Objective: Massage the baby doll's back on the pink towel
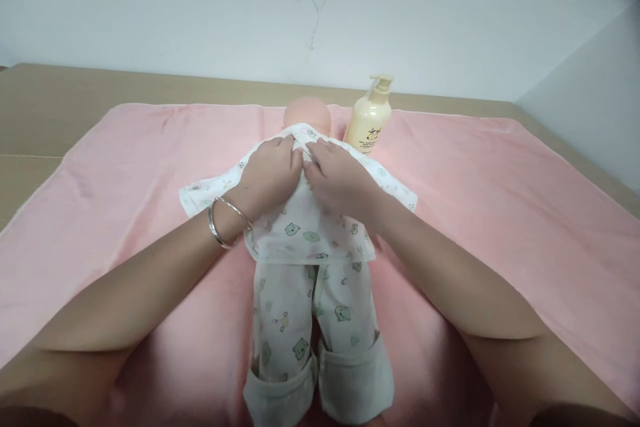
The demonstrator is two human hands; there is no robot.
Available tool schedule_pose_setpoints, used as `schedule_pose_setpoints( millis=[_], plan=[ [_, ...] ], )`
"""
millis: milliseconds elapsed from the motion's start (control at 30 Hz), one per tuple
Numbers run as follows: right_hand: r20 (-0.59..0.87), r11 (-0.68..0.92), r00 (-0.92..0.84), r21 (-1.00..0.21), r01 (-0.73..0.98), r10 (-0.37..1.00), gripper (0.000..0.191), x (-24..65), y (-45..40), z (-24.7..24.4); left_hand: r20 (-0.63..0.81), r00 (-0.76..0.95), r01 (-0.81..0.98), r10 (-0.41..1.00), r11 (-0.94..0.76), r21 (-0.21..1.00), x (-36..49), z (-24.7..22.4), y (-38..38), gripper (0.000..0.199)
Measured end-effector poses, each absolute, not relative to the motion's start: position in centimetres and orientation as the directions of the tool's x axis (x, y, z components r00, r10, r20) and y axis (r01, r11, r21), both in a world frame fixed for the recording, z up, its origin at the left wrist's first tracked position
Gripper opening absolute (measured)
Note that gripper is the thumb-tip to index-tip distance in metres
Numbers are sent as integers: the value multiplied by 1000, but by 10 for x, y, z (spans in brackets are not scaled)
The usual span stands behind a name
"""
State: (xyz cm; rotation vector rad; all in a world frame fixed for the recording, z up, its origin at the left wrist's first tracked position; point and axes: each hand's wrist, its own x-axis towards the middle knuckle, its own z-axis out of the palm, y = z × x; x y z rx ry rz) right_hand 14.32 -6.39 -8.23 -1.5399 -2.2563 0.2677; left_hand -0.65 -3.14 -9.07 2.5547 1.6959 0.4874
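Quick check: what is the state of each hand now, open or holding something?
Left hand: closed, pinching the white printed shirt near its top.
Right hand: closed, pinching the same shirt, just beside the left hand.

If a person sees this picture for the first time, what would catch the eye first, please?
Probably the doll lying in the middle, its bare round head at the far end and its white printed top under both the left hand and the right hand. Next, perhaps, the pale yellow pump bottle standing just right of the head, and the silver bangles on the left wrist, all against a wide pink blanket.
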Motion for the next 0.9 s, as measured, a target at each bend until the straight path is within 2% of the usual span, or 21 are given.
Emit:
schedule_pose_setpoints(
  millis=[100, 233, 300, 467, 533, 600, 667, 833, 900],
  plan=[
    [144, 311, -276, -449, 838, 950, 39, 150, -50, -79, 337, 436, 881, 835, -471, 28, -1, -93, -57, 31],
    [185, 321, -265, -427, 846, 946, 42, 152, -42, -83, 348, 479, 860, 806, -510, -5, 2, -89, -72, 28],
    [216, 339, -274, -384, 859, 937, 47, 150, -45, -88, 299, 462, 865, 835, -498, 55, 0, -85, -64, 31],
    [283, 334, -254, -284, 899, 925, 52, 140, -68, -94, 161, 310, 867, 937, -348, 358, -9, -78, -31, 36],
    [332, 380, -284, -271, 884, 899, 48, 138, -74, -94, 135, 282, 850, 950, -313, 423, -12, -78, -24, 39],
    [346, 399, -301, -260, 879, 889, 43, 138, -76, -92, 125, 284, 848, 951, -310, 431, -12, -78, -21, 40],
    [312, 376, -293, -252, 892, 904, 40, 138, -72, -88, 134, 308, 866, 942, -335, 372, -12, -80, -23, 40],
    [200, 273, -221, -288, 918, 954, 45, 141, -56, -83, 255, 515, 846, 818, -533, 2, -8, -88, -45, 31],
    [205, 288, -233, -304, 908, 951, 44, 145, -50, -85, 295, 574, 810, 764, -582, -68, -8, -88, -55, 29]
  ],
)
